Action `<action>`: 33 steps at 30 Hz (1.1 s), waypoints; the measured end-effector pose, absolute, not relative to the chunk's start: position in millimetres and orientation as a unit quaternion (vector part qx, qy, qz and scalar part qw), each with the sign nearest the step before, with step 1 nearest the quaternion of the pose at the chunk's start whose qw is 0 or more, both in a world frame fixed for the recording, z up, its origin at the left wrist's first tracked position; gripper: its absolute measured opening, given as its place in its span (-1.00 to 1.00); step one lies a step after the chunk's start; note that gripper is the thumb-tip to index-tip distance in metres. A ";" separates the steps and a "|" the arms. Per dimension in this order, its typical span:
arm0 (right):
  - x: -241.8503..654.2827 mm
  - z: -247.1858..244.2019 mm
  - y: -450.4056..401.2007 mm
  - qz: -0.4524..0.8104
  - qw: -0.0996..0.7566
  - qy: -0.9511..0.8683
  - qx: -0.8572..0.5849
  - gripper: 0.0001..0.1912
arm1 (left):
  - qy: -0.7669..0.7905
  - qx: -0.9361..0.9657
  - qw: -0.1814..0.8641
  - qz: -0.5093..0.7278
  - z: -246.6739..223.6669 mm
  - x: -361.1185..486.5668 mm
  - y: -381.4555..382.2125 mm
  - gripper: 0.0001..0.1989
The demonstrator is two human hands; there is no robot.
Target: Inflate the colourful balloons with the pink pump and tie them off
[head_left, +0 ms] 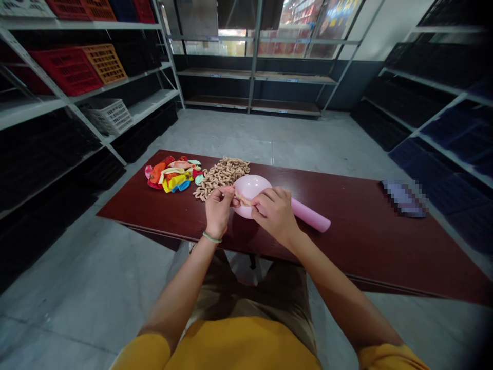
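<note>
A round pink balloon sits inflated just above the tabletop between my hands. My left hand and my right hand both pinch at its neck, where a tan band or cord shows between the fingers. A pink cylinder, possibly a hand pump, lies on the table under my right wrist side. Behind my left hand is a heap of linked tan loops. Further left lies a pile of flat multicoloured balloons.
The dark red wooden table runs across in front of me. A pixelated object lies at its right end. Metal shelving with crates and baskets stands on both sides and behind, over a grey concrete floor.
</note>
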State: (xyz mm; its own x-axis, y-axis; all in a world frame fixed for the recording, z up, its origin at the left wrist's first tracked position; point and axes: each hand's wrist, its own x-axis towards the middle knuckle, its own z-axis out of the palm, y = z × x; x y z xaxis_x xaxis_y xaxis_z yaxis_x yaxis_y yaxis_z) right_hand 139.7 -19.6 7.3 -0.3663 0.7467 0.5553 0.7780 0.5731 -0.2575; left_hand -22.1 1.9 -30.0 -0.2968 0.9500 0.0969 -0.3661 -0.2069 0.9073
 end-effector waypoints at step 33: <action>148.0 -19.2 21.1 0.007 0.490 -0.705 -0.513 -0.41 | 0.367 0.343 0.500 0.705 -32.6 9.3 36.6 -0.76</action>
